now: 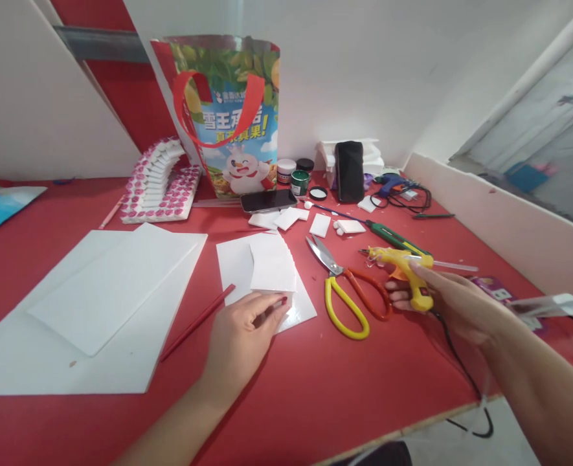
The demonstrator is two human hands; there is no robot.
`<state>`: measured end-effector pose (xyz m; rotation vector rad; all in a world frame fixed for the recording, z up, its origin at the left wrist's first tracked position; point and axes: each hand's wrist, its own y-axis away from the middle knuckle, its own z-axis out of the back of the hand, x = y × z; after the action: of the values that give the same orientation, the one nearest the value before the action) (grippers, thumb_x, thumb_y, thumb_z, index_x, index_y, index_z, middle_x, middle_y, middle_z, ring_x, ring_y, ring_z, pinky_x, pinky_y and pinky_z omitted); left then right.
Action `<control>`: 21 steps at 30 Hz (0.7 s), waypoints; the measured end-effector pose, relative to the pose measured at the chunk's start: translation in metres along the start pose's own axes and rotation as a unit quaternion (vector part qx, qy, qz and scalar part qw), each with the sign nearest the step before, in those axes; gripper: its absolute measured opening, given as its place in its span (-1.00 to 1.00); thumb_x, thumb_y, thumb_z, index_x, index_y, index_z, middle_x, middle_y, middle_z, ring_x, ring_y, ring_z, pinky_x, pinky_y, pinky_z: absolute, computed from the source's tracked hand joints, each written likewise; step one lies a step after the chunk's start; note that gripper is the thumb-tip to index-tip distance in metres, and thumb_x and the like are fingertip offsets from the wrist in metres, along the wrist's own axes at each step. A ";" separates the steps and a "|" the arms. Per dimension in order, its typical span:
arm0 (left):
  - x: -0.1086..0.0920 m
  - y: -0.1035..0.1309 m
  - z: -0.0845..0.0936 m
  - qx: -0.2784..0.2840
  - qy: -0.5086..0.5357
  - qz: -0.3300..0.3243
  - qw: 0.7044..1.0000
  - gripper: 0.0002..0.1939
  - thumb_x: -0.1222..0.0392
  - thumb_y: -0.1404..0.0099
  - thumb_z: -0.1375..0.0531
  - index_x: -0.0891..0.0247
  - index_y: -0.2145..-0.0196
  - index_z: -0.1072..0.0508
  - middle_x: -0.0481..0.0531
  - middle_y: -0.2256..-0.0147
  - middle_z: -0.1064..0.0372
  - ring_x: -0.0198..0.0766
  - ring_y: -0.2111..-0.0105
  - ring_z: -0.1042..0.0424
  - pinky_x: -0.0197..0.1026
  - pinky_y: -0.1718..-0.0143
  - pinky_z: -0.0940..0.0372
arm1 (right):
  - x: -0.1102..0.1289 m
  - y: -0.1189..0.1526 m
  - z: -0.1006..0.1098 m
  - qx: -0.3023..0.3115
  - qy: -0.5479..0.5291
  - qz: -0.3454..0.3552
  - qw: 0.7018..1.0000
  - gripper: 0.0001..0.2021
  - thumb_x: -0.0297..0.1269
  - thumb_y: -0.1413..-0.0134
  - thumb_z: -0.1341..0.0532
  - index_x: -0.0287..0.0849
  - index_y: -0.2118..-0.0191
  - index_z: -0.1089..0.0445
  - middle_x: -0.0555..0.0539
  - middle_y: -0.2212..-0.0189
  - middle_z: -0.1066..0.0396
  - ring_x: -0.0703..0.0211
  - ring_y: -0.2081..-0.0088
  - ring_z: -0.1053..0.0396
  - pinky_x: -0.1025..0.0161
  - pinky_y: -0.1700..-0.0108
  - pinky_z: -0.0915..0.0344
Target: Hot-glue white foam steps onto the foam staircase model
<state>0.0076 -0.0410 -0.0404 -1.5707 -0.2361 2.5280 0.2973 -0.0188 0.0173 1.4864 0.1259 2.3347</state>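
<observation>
Red tabletop: flat, its near edge showing at lower right.
Left side: a large white sheet.
Middle: a white board, and a slim red stick slanting between sheet and board.
Beside the board: scissors, blades slightly parted, one handle loop yellow, one red.
Back row: a pink-and-white model, a printed bag standing upright, paint jars.
Right: a green-handled tool; behind it, dark cord, apparently tangled, though blurred.

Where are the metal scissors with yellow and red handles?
In the head view, the scissors lie right of centre on the red tabletop, between the smaller white board and the yellow glue gun.
</observation>
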 end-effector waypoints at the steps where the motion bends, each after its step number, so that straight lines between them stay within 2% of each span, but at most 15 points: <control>1: 0.000 0.000 0.000 -0.001 -0.002 0.000 1.000 -0.86 0.23 -0.30 -0.27 0.19 0.23 -0.66 0.03 0.23 -0.65 -0.20 0.26 -0.61 -0.26 0.24 -0.50 | 0.000 -0.001 0.009 0.049 -0.031 -0.052 0.997 -0.60 -0.06 -0.33 -0.13 -0.32 0.26 -0.52 -0.34 0.34 -0.56 0.04 0.34 -0.57 0.15 0.27 -0.45; 2: -0.001 0.000 0.000 -0.001 -0.002 0.000 1.000 -0.86 0.23 -0.30 -0.27 0.19 0.23 -0.66 0.03 0.23 -0.65 -0.20 0.26 -0.61 -0.26 0.24 -0.50 | 0.001 -0.002 0.018 0.062 -0.033 -0.070 0.995 -0.62 -0.08 -0.32 -0.13 -0.31 0.27 -0.53 -0.34 0.31 -0.56 0.01 0.29 -0.57 0.13 0.23 -0.45; 3: -0.001 0.000 0.000 -0.001 -0.002 0.000 1.000 -0.86 0.23 -0.30 -0.27 0.19 0.23 -0.66 0.03 0.23 -0.65 -0.20 0.26 -0.62 -0.27 0.24 -0.50 | 0.001 -0.002 0.026 0.059 0.010 -0.075 0.995 -0.65 -0.10 -0.30 -0.15 -0.29 0.26 -0.54 -0.33 0.30 -0.57 -0.02 0.26 -0.56 0.10 0.20 -0.44; 5: -0.001 0.000 0.000 0.001 0.001 0.003 1.000 -0.85 0.23 -0.30 -0.27 0.19 0.23 -0.66 0.03 0.23 -0.65 -0.21 0.26 -0.62 -0.27 0.23 -0.50 | 0.001 0.003 0.037 -0.015 0.190 -0.018 0.982 -0.70 -0.12 -0.22 -0.22 -0.27 0.22 -0.56 -0.31 0.28 -0.58 -0.09 0.24 -0.54 0.03 0.17 -0.42; 7: 0.000 0.000 -0.001 0.002 0.001 0.009 1.000 -0.85 0.22 -0.30 -0.27 0.18 0.23 -0.67 0.02 0.23 -0.65 -0.20 0.25 -0.62 -0.27 0.23 -0.50 | 0.003 0.014 0.033 -0.104 0.358 0.098 0.923 -0.71 -0.12 -0.17 -0.27 -0.23 0.15 -0.57 -0.28 0.23 -0.58 -0.12 0.26 -0.53 0.01 0.19 -0.39; 9: 0.000 -0.001 -0.001 0.002 -0.005 0.019 1.000 -0.84 0.20 -0.30 -0.26 0.17 0.25 -0.67 0.01 0.23 -0.65 -0.19 0.24 -0.62 -0.25 0.23 -0.50 | 0.010 0.028 0.015 -0.139 0.380 0.261 0.877 -0.72 -0.14 -0.24 -0.21 -0.16 0.07 -0.55 -0.22 0.12 -0.56 -0.02 0.28 -0.53 0.09 0.22 -0.39; 10: -0.001 -0.001 -0.001 0.002 -0.008 0.025 1.000 -0.84 0.19 -0.30 -0.26 0.17 0.26 -0.67 0.01 0.22 -0.65 -0.17 0.23 -0.62 -0.24 0.24 -0.50 | 0.015 0.035 0.001 -0.116 0.345 0.330 0.871 -0.74 -0.18 -0.29 -0.18 -0.12 0.02 -0.53 -0.18 0.08 -0.54 0.04 0.23 -0.53 0.16 0.20 -0.40; 11: -0.001 -0.001 -0.001 0.002 -0.011 0.030 0.999 -0.84 0.18 -0.30 -0.25 0.16 0.27 -0.67 0.01 0.22 -0.65 -0.16 0.23 -0.62 -0.24 0.25 -0.50 | 0.020 0.041 -0.015 -0.064 0.319 0.373 0.869 -0.74 -0.24 -0.32 -0.16 -0.09 -0.04 -0.50 -0.16 0.04 -0.52 0.07 0.16 -0.52 0.22 0.17 -0.40; 13: -0.002 -0.002 0.000 0.007 -0.015 0.033 0.999 -0.84 0.17 -0.30 -0.25 0.17 0.28 -0.66 0.00 0.22 -0.65 -0.16 0.24 -0.61 -0.23 0.27 -0.48 | 0.029 0.049 -0.046 0.032 0.305 0.458 0.835 -0.68 -0.35 -0.37 -0.07 -0.11 -0.12 -0.44 -0.16 0.10 -0.52 0.14 0.23 -0.50 0.26 0.22 -0.39; 15: -0.003 -0.002 0.002 0.019 -0.013 0.024 0.999 -0.82 0.18 -0.32 -0.22 0.17 0.28 -0.65 -0.01 0.24 -0.65 -0.17 0.27 -0.60 -0.23 0.31 -0.46 | 0.034 0.052 -0.072 0.093 0.347 0.495 0.791 -0.60 -0.45 -0.35 -0.02 -0.18 -0.21 -0.37 -0.16 0.20 -0.50 0.20 0.39 -0.42 0.29 0.37 -0.30; 18: -0.003 -0.002 0.004 0.036 -0.001 0.014 0.999 -0.79 0.21 -0.34 -0.17 0.17 0.29 -0.63 -0.02 0.24 -0.64 -0.20 0.29 -0.58 -0.24 0.33 -0.43 | 0.033 0.051 -0.093 0.101 0.409 0.495 0.760 -0.58 -0.52 -0.28 -0.06 -0.22 -0.19 -0.39 -0.10 0.31 -0.44 0.22 0.48 -0.29 0.28 0.48 -0.12; 21: -0.003 -0.002 0.006 0.041 0.015 0.024 0.999 -0.79 0.22 -0.35 -0.17 0.16 0.27 -0.63 -0.02 0.19 -0.64 -0.18 0.21 -0.59 -0.24 0.28 -0.43 | 0.030 0.049 -0.096 0.098 0.431 0.490 0.752 -0.61 -0.54 -0.24 -0.09 -0.20 -0.13 -0.43 -0.07 0.33 -0.42 0.21 0.47 -0.28 0.25 0.47 -0.06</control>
<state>0.0038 -0.0394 -0.0352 -1.6010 -0.0902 2.5135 0.1882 -0.0425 0.0139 0.3233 -0.2586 3.8087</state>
